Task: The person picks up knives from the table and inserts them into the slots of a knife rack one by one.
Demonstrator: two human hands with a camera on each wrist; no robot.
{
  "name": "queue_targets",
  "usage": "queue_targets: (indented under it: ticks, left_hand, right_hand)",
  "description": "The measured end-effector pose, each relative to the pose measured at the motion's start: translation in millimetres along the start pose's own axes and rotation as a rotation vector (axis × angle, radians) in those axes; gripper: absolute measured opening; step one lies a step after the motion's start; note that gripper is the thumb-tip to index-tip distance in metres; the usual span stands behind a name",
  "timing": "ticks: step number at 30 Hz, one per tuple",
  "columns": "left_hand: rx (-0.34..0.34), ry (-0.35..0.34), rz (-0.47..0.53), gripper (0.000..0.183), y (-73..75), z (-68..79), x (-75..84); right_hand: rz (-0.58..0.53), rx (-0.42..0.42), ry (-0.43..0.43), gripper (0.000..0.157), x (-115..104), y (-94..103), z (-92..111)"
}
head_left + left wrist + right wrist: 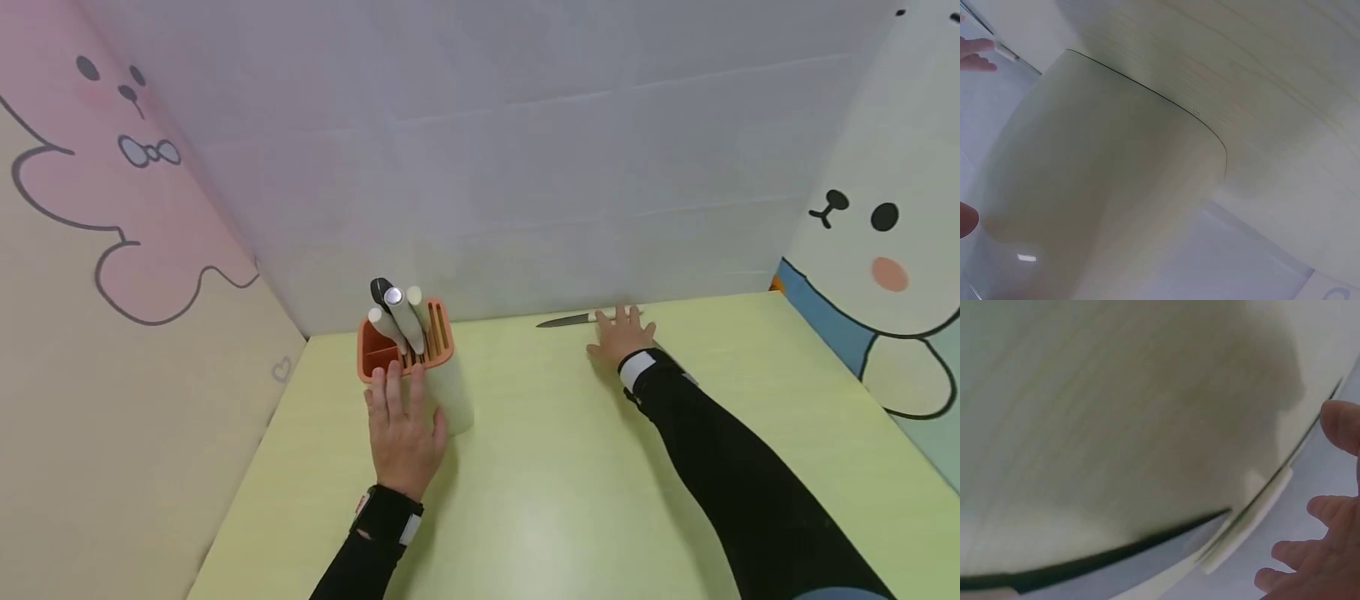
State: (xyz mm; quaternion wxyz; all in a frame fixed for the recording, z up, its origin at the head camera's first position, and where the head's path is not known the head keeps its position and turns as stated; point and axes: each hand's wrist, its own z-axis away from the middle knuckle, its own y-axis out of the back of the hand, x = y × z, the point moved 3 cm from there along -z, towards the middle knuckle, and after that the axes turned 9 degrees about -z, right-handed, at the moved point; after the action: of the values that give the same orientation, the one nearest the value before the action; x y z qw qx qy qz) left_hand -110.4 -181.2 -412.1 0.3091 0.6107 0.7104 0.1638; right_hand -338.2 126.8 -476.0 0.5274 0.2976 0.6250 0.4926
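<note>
My left hand (405,433) lies against the front of a knife block (450,396), fingers straight and reaching its orange rim. Several white-handled utensils and a black handle stand in the block's slots. In the left wrist view the block's pale smooth body (1104,162) fills the middle, beside my thumb. At the table's back edge, my right hand (624,335) spreads its fingers over the white handle of a small knife (566,321); contact is unclear. The right wrist view shows this handle (1247,522) and a second, larger knife blade (1141,562), mostly hidden by my arm in the head view.
The pale yellow-green table (525,483) runs back to a light grey wall (510,167). Cartoon-printed panels stand at the left (165,250) and right (862,250). The block stands left of centre, near the back.
</note>
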Motion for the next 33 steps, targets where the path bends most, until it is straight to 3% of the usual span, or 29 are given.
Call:
queue_targets:
  ticks: [5,19,27,33]
  left_hand:
    - [-0.011,-0.002,0.0,0.077,2.1,2.7,3.2]
    - [0.048,-0.013,0.011,0.071,8.1,3.5,5.7]
    - [0.059,-0.017,0.047,0.069,9.2,2.5,9.8]
    - [0.058,-0.013,0.019,0.066,9.5,0.6,10.2]
  right_hand:
    - [0.041,-0.019,-0.017,0.09,-2,-21.7,-3]
    - [0.015,0.001,-0.005,0.138,13,-47.1,-25]
    - [0.017,-0.043,-0.05,0.138,21,-51.4,-27]
    - [0.02,-0.055,-0.054,0.136,18,-48.7,-24]
